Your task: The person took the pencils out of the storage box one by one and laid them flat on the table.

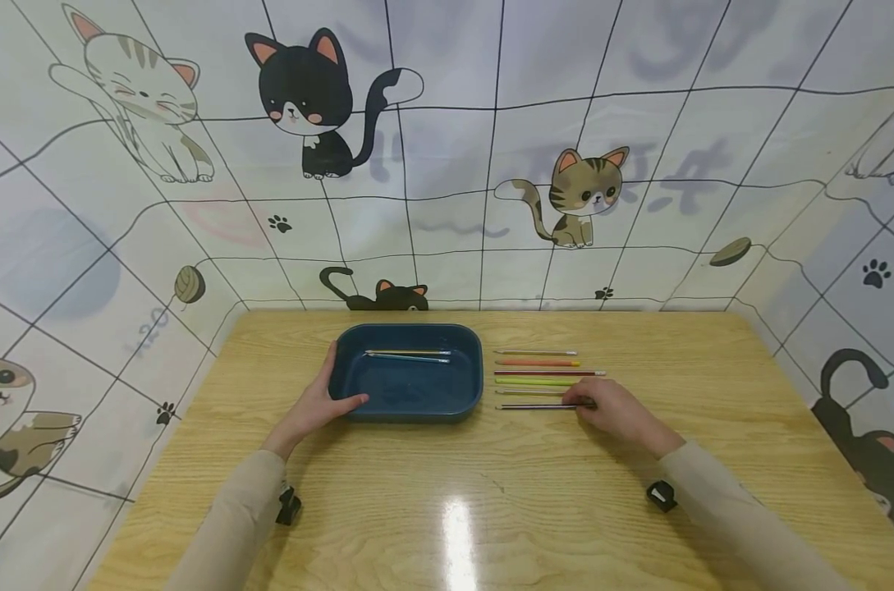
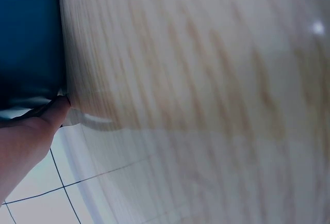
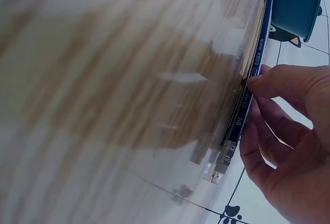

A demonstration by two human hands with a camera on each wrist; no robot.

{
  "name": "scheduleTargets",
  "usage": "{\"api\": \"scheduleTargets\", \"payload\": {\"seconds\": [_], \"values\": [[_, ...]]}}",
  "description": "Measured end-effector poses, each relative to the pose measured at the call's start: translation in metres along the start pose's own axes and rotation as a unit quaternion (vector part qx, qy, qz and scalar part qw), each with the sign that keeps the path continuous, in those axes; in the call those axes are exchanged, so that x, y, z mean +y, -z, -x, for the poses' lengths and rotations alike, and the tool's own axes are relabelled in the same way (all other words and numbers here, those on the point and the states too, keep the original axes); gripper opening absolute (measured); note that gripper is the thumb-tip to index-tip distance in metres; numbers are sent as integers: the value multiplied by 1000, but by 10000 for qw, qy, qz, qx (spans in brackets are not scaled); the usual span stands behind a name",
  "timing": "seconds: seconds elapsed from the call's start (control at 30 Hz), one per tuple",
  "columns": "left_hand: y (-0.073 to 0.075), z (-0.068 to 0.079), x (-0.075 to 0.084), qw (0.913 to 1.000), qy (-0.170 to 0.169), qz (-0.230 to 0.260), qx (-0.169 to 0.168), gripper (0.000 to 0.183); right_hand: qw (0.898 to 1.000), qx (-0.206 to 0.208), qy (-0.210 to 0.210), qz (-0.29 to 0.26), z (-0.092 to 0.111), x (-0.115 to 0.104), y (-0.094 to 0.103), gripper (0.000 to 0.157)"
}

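A dark blue tray (image 1: 410,402) sits left of centre on the table, with a yellow pencil (image 1: 405,352) and a light-blue pencil (image 1: 410,358) lying in it. My left hand (image 1: 317,408) holds the tray's left front corner, thumb along the front wall and fingers along the left side. To the right of the tray, several pencils lie in a row of parallel lines. My right hand (image 1: 609,405) pinches the nearest one, a dark blue HB pencil (image 3: 251,82), close to its eraser end between thumb and fingers. Its sharpened tip points toward the tray.
In the row beyond the held pencil are a lime-green pencil (image 1: 531,381), a dark red pencil (image 1: 543,373) and an orange pencil (image 1: 535,363), among others. A cat-print sheet (image 1: 447,180) surrounds the wooden table (image 1: 387,501) at the back and sides.
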State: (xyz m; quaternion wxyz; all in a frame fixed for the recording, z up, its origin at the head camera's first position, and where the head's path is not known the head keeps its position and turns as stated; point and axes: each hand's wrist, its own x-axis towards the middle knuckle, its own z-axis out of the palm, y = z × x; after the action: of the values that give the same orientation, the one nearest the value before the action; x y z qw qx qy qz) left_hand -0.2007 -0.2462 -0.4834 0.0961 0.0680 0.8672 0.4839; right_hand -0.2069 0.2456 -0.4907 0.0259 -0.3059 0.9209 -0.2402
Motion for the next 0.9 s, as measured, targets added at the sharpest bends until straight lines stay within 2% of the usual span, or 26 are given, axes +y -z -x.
{"api": "scheduleTargets", "payload": {"seconds": [0.9], "values": [[0,-1,-2,10000,-22,-57,41,112,9989,-22,-148,443,-1,-4,1,16]]}}
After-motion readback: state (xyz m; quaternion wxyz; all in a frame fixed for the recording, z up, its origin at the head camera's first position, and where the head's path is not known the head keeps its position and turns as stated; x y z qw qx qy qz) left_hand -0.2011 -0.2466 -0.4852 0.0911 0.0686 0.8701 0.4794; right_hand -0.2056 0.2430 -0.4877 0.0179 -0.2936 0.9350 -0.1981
